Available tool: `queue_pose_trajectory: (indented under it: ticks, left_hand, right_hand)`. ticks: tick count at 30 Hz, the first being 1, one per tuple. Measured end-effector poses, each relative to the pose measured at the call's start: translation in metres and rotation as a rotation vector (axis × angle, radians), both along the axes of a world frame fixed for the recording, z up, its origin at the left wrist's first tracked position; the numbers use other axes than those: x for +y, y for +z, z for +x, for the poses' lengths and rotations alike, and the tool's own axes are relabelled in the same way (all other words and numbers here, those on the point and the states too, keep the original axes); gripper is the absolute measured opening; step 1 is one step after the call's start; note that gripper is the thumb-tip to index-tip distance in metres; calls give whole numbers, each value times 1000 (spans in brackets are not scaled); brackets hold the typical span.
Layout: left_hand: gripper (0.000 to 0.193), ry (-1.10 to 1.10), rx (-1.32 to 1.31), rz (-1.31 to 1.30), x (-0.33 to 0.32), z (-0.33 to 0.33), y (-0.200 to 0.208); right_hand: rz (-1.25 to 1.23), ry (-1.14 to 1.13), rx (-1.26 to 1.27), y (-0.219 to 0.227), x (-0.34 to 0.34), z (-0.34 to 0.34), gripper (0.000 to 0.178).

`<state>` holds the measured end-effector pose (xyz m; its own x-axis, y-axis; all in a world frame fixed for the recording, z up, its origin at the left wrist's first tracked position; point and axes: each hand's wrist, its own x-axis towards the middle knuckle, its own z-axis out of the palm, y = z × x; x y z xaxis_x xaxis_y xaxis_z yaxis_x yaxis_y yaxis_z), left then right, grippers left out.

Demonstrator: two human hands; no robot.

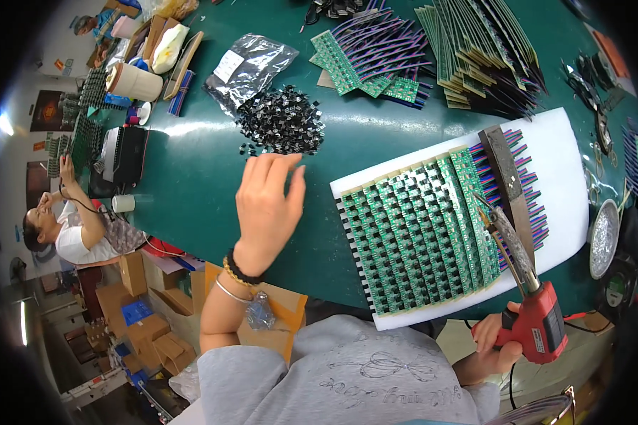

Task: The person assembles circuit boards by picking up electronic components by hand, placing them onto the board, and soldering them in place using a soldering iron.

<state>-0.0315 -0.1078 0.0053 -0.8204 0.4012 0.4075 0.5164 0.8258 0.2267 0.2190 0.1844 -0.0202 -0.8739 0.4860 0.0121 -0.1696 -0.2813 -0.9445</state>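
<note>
My left hand (266,202) reaches to the near edge of a pile of small black components (280,120). Its fingers are bent, with thumb and index tips close together; whether a piece is between them is too small to make out. My right hand (496,340) is closed round the trigger grip of a red soldering gun (539,326). The gun's metal tip points up and left over the rightmost of a row of green circuit boards (418,234). These boards carry rows of black parts and lie on a white foam sheet (563,177). A dark metal bar (507,177) rests across their coloured wires.
Behind the pile lies a silvery plastic bag (252,64). Wired boards (340,64) and a stack of board strips (475,49) stand at the back. A shiny round dish (604,237) is at the right edge. Another person (85,227) sits at the left, beyond cardboard boxes (149,333).
</note>
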Motion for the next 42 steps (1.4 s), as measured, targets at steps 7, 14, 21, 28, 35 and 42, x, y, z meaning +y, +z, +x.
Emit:
queue_pose_trajectory:
  ticks: [7, 14, 21, 28, 35, 42]
  left_hand:
    - [18, -158, 115, -39, -1, -28, -21]
    - [14, -150, 76, 24, 0, -34, -25]
    - [11, -159, 94, -68, 4, -33, -20]
    - [14, -89, -119, 341, 29, 13, 20]
    - [32, -967, -251, 459, 99, 88, 41]
    - [30, -990, -251, 482, 124, 103, 31]
  right_hand:
    - [24, 71, -32, 7, -6, 2, 81]
    - [-11, 54, -54, 10, -8, 3, 80]
    - [-44, 51, -81, 12, -9, 3, 79]
    - [-14, 60, 90, 6, -9, -3, 63]
    - [90, 76, -266, 29, -25, -12, 63]
    - [403, 354, -74, 22, -3, -18, 66]
